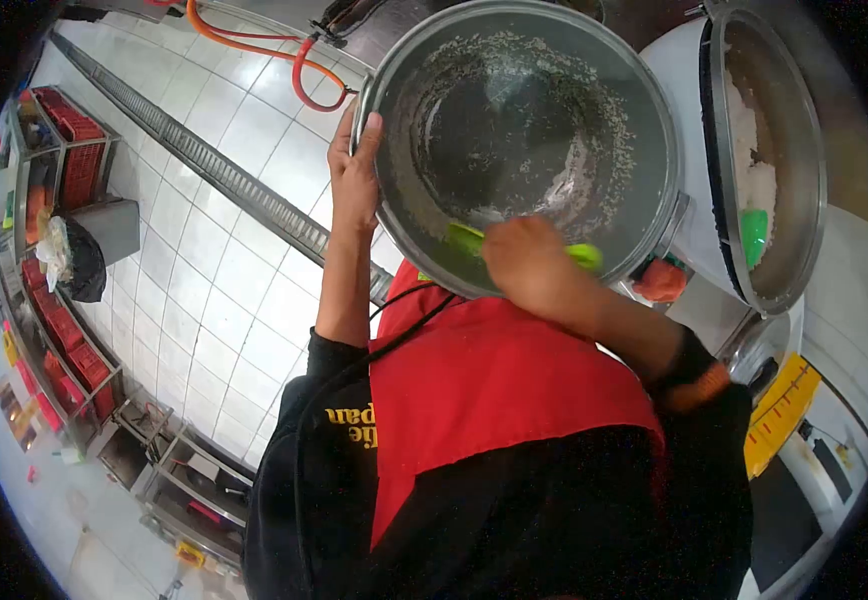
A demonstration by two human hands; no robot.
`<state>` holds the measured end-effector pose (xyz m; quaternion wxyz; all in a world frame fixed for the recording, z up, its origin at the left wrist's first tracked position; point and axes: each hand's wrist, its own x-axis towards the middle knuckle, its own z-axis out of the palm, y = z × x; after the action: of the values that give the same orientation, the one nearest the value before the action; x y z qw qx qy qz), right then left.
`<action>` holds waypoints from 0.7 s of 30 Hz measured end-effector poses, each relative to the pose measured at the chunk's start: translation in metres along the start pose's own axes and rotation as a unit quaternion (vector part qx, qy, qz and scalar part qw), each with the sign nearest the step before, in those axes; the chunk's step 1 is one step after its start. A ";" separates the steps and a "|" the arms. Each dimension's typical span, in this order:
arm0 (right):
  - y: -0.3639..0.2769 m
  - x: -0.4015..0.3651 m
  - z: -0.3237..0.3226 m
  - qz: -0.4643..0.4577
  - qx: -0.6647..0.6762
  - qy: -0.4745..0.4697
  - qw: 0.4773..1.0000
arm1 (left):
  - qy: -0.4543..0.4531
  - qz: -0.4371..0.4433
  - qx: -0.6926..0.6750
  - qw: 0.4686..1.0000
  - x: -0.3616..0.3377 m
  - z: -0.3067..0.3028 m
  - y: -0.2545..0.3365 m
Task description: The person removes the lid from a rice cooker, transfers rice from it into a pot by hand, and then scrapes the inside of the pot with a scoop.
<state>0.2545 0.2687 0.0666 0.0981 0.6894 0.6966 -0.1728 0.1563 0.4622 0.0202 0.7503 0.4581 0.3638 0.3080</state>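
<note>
A large metal pot (514, 120) is tilted toward me, with pale grains stuck around its inner wall and bottom. My left hand (357, 170) is closed on the pot's side handle, its thumb near the rim. Inside the lower part of the pot, my right hand (529, 262) grips a bright green tool (584, 256), which shows on both sides of the fist. The tool's full shape is hidden by the fingers.
At right stands another large metal vessel (816, 190) holding a white mass and a green item (754, 236). An orange hose (254, 48) hangs at upper left. A floor drain (194, 150) crosses the tiles. Red crates (79, 170) and a yellow object (784, 410) are farther out.
</note>
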 end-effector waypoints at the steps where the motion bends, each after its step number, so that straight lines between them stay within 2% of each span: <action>1: 0.000 0.007 0.023 -0.045 -0.048 0.014 0.998 | -0.009 0.003 -0.014 1.000 -0.001 0.001 0.001; 2: 0.009 0.013 0.022 -0.046 -0.049 0.015 0.998 | -0.016 0.007 -0.028 0.999 -0.001 0.000 0.003; 4: 0.030 0.013 0.024 -0.038 0.027 0.085 0.995 | -0.005 0.010 -0.009 1.000 -0.002 0.001 0.006; 5: 0.031 0.004 -0.006 -0.029 0.046 0.074 0.996 | 0.007 0.011 0.007 1.000 -0.004 0.002 0.005; 8: 0.003 -0.005 -0.005 -0.048 0.008 0.009 0.999 | 0.001 0.013 -0.004 1.000 -0.005 -0.001 0.001; 11: 0.023 0.019 0.081 0.007 -0.022 -0.024 0.999 | -0.001 0.029 0.023 0.999 -0.005 -0.008 -0.002; 12: 0.026 0.017 0.063 0.005 -0.021 -0.024 0.999 | 0.001 0.030 0.024 0.999 -0.006 -0.007 0.000; 14: 0.033 0.002 0.017 -0.032 0.044 0.065 0.996 | 0.009 0.030 0.026 0.999 -0.015 -0.005 0.000; 15: 0.026 -0.002 -0.007 -0.038 0.047 0.060 0.996 | 0.016 0.026 0.026 0.999 -0.020 -0.005 -0.002; 17: 0.005 -0.002 -0.041 -0.021 0.155 0.060 0.986 | 0.053 0.012 0.035 0.998 -0.025 -0.006 -0.005; 19: -0.008 0.014 0.016 -0.005 0.126 0.032 0.992 | 0.071 0.019 0.047 0.996 -0.031 -0.015 -0.009; 21: 0.000 0.019 0.034 0.011 0.087 0.012 0.996 | 0.094 0.024 0.028 0.995 -0.038 -0.014 -0.013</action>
<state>0.2502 0.2733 0.0285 0.0314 0.7047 0.6728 -0.2231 0.1253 0.4335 0.0140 0.6917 0.4567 0.4303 0.3576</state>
